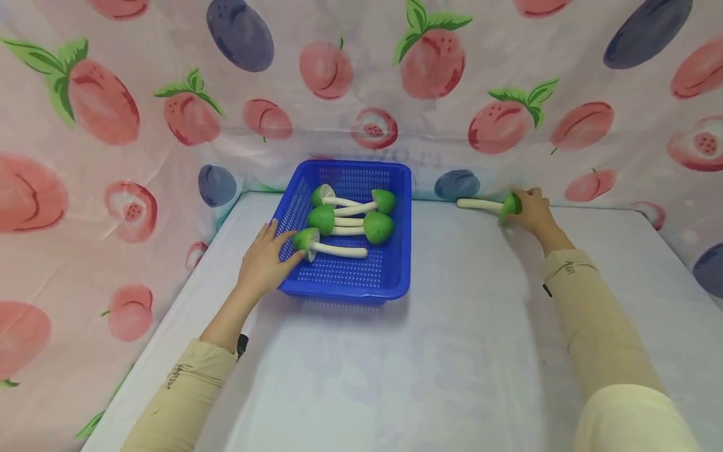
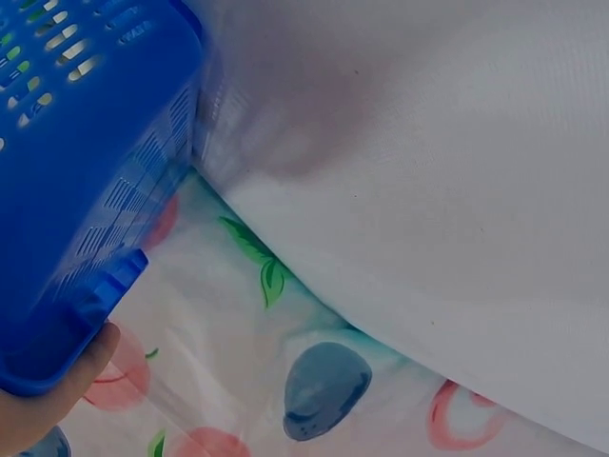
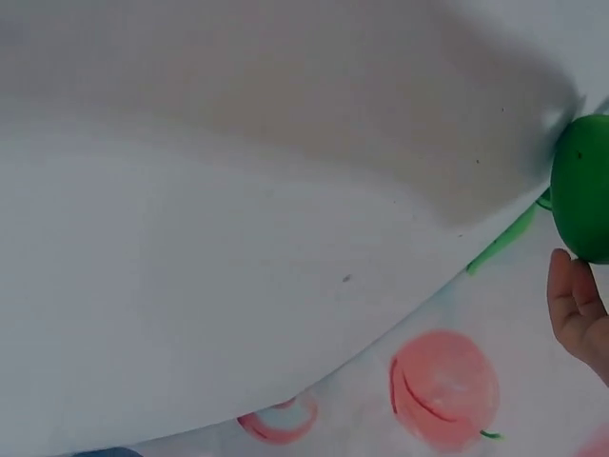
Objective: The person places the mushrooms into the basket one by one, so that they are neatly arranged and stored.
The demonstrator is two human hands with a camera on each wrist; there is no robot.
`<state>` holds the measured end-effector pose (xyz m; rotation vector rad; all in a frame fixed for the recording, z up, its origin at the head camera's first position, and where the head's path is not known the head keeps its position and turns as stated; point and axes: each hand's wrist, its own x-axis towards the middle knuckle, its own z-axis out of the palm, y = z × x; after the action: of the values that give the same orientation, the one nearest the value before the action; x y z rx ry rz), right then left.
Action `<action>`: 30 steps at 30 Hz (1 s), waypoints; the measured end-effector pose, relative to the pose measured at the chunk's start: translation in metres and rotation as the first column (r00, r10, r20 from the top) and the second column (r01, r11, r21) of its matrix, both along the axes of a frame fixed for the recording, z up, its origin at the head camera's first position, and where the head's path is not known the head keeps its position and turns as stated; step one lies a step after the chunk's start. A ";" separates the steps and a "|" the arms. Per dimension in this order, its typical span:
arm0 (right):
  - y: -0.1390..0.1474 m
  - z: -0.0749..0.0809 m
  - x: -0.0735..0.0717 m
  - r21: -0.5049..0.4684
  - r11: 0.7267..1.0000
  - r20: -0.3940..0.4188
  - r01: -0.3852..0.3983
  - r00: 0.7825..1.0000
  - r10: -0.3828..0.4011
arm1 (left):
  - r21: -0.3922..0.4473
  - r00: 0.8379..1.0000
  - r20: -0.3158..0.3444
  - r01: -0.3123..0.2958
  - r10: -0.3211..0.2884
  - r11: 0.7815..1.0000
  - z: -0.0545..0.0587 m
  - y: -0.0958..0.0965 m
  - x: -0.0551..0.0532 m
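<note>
My left hand (image 1: pixel 264 260) is at the left rim of a blue plastic basket (image 1: pixel 398 270). Its thumb and index finger pinch the green cap of a toy mushroom (image 1: pixel 339 250), whose white stem points right over the basket floor. In the left wrist view one finger (image 2: pixel 90 371) lies by the basket's outer rim. At the table's back edge, my right hand (image 1: pixel 533 210) grips the cap of another toy mushroom (image 1: pixel 480 204), its stem pointing left. That green cap (image 3: pixel 582 190) shows at the right of the right wrist view, fingertips against it.
Several more green-capped toy mushrooms (image 1: pixel 377 227) lie crosswise in the basket. A white cloth (image 1: pixel 452 351) covers the table. Fruit-printed fabric (image 1: pixel 327 69) rises behind it and at the left side.
</note>
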<state>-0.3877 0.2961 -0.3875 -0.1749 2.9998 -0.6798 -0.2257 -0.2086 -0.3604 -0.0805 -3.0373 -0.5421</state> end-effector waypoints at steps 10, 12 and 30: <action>-0.001 0.007 0.011 -0.074 0.997 0.070 0.001 0.998 0.004 | 0.001 1.000 -0.003 0.006 -0.006 1.000 0.002 0.000 -0.001; -0.003 0.006 0.013 -0.127 0.992 0.081 -0.009 0.997 0.020 | 0.003 1.000 0.001 0.007 -0.007 1.000 0.002 0.001 -0.001; -0.022 0.002 0.021 -0.221 0.963 0.264 0.152 0.960 -0.091 | 0.007 1.000 -0.004 0.000 0.000 1.000 0.001 0.000 0.001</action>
<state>-0.3663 0.2746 -0.3855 0.0830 2.6960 -0.9945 -0.2249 -0.2081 -0.3599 -0.0812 -3.0319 -0.5516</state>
